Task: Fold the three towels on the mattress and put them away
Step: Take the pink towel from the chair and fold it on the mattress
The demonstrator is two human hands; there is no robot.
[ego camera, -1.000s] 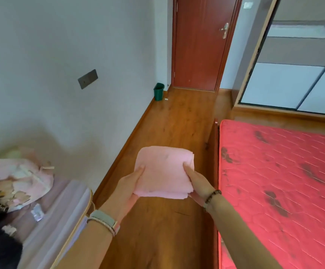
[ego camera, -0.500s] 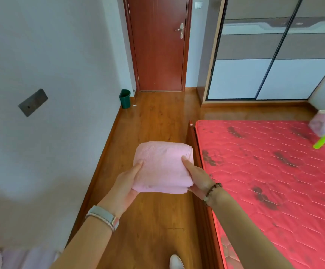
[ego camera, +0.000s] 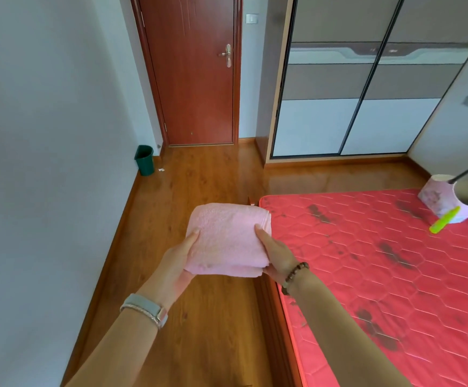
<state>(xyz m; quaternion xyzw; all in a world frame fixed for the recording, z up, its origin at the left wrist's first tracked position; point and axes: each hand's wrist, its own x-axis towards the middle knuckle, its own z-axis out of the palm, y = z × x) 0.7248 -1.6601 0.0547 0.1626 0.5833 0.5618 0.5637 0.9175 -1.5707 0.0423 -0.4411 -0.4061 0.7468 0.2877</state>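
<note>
Folded pink towel [ego camera: 225,238] carried flat between the left hand [ego camera: 178,259] and the right hand [ego camera: 278,254], above the wooden floor [ego camera: 199,317] and just beside the near corner of the red mattress [ego camera: 380,261]. Each grip is a pinch on one side edge of the towel: the thumb lies on top and the other fingers are hidden beneath, so how far they reach under the bundle cannot be told. At least two layers show along the near edge, the lower one peeping out slightly below the upper. No other towel is visible on the mattress; a pink container [ego camera: 447,199] and a green stick-like object [ego camera: 445,223] lie at its far right. The sliding-door wardrobe [ego camera: 366,93] and a closed door [ego camera: 196,74] stand ahead; a green bin [ego camera: 144,160] sits by the wall. Principal risks, as judged from this view: the bundle is supported only at its sides, so a slackened pinch or unequal pull would probably let the middle sag and the layers slide apart, undoing the fold. Freeing one hand to open the wardrobe would leave a one-sided hold, from which the loose lower layer could droop or the towel drop to the floor.
</note>
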